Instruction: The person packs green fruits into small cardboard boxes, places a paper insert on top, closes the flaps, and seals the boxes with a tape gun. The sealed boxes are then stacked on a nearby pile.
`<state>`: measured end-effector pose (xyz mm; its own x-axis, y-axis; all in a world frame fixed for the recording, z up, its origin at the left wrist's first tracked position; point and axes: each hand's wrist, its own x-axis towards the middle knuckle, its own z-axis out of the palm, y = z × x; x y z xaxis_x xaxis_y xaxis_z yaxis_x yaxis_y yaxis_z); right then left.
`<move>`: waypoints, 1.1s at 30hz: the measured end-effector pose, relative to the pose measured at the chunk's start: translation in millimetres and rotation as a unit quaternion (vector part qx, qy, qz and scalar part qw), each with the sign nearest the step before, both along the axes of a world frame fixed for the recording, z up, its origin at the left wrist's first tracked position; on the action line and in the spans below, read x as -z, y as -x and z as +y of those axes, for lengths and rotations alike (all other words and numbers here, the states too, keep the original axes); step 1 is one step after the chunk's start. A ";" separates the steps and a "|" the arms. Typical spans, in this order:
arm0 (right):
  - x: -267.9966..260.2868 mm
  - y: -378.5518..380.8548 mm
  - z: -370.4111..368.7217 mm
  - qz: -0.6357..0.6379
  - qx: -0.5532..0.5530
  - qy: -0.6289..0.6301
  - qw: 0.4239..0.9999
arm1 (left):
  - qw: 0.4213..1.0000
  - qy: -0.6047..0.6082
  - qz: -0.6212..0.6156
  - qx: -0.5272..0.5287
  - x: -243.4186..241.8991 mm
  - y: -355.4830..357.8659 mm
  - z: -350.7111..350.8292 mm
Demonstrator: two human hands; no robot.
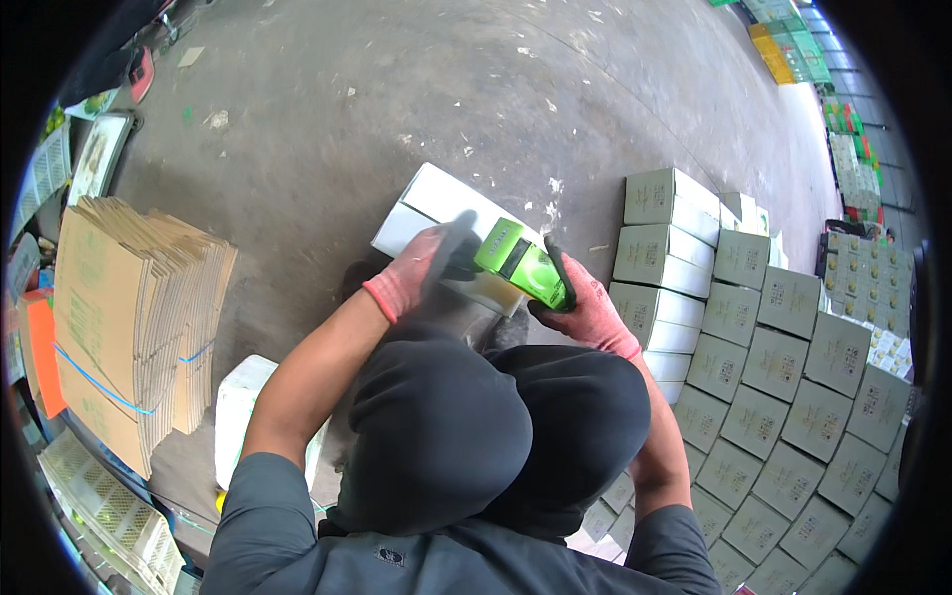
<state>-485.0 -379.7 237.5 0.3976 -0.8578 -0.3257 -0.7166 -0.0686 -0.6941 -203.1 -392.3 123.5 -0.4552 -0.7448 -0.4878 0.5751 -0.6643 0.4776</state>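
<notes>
Between my knees and the floor beyond sits a white carton [465, 204], lying at an angle. My right hand [587, 309], in a pink glove with a dark palm, grips a bright green hand-held tool [520, 260] over the carton's near right side. The tool has a dark slot across it; its exact kind is unclear. My left hand [424, 268], gloved alike, is blurred by motion at the carton's near left side. Its fingers are stretched out with nothing visible in them; whether it touches the carton cannot be told. The hands and tool hide part of the carton.
Stacked white cartons [751, 357] form a wall at right. Flattened brown cardboard boxes [111, 312], tied with blue strap, stand at left by a white foam box [242, 394] and a plastic crate [111, 498]. Another person's shoe [141, 74] shows far left. Scraps litter the concrete floor [335, 97].
</notes>
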 end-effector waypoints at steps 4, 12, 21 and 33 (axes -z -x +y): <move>-6.9 -17.9 -14.9 0.043 -0.051 0.028 0.997 | 0.961 0.160 -0.226 -0.023 0.6 10.9 -6.7; -2.7 -118.8 -84.3 0.103 -0.199 0.087 0.971 | 0.734 0.128 -0.656 -0.120 48.1 -113.9 -45.3; -26.4 -175.4 -114.8 0.193 -0.276 -0.003 0.941 | 0.707 0.089 -0.676 0.189 211.1 -100.6 -53.8; -28.8 -8.6 -39.2 0.222 -0.195 -0.041 0.954 | 0.648 0.477 -0.592 -0.043 5.9 22.1 -40.2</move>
